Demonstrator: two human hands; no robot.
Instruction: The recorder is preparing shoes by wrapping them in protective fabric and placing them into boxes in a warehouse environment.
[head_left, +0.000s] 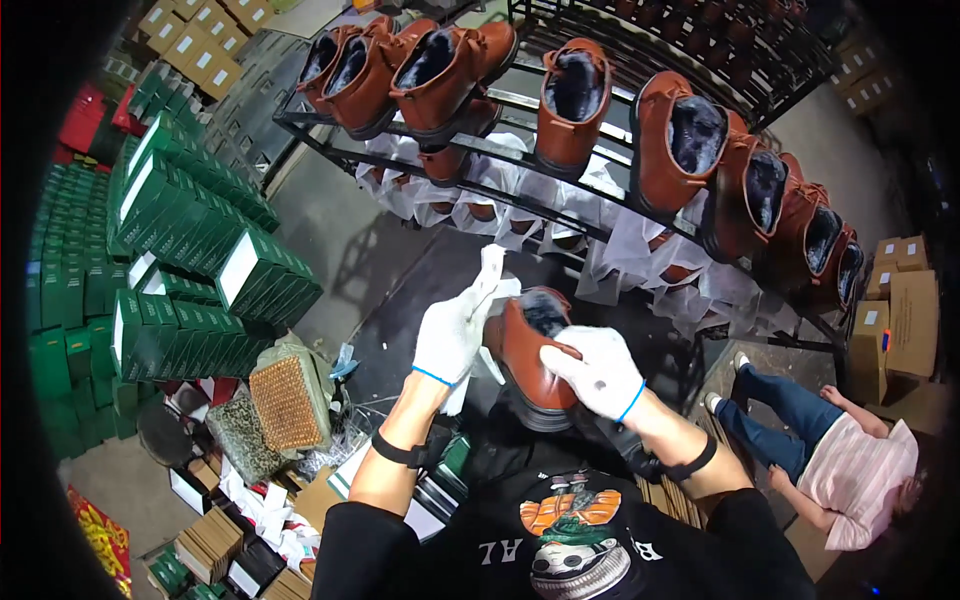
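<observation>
Both gloved hands hold one brown boot (530, 355) in front of the chest, below the black rack (560, 175). The right hand (600, 372) is closed over the boot's side; the left hand (452, 330) presses white paper (490, 275) against the boot's fur-lined opening. More brown boots (570, 105) line the rack. Green boxes (190, 260) are stacked at left.

Both hands wear white gloves with blue cuff edges: the left hand (452, 335) and the right hand (598, 372). The boot (528, 350) between them is reddish-brown leather with dark fuzzy lining. White tissue paper (490, 275) sticks up beside it. The boxes (200, 250) stacked at left are dark green with white labels. The rack (560, 180) is black.
</observation>
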